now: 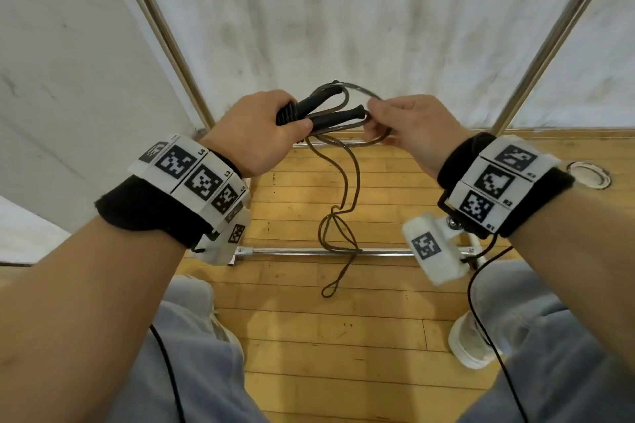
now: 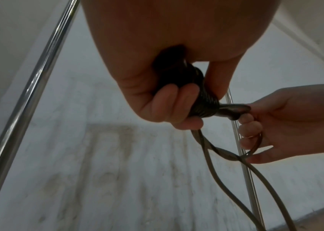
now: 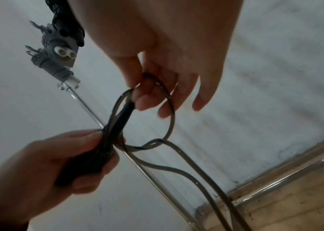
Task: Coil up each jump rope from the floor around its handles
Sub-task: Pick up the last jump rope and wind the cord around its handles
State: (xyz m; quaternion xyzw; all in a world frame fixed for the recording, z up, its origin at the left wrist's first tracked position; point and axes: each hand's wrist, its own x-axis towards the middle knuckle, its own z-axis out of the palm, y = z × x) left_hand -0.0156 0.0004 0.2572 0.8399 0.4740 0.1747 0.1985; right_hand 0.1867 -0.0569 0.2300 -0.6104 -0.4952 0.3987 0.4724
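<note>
My left hand (image 1: pixel 261 134) grips both black handles (image 1: pixel 323 113) of a jump rope, held together and pointing right, with several turns of rope wound around them near my fist (image 2: pixel 202 103). My right hand (image 1: pixel 405 127) pinches a loop of the brownish translucent rope (image 1: pixel 357 182) right at the handle tips (image 3: pixel 129 100). The loop circles my right fingers (image 3: pixel 151 100). The remaining rope hangs down in a doubled strand, and its end loop (image 1: pixel 330 288) lies on the wooden floor (image 1: pixel 309 336).
A metal rack frame stands around me: slanted poles (image 1: pixel 161 27) at left and right (image 1: pixel 549 38), and a low crossbar (image 1: pixel 309 252) under the hanging rope. White cloth (image 1: pixel 343 10) hangs behind. My shoes (image 1: pixel 470 343) and grey trouser legs are below. A round floor fitting (image 1: pixel 587 174) lies at right.
</note>
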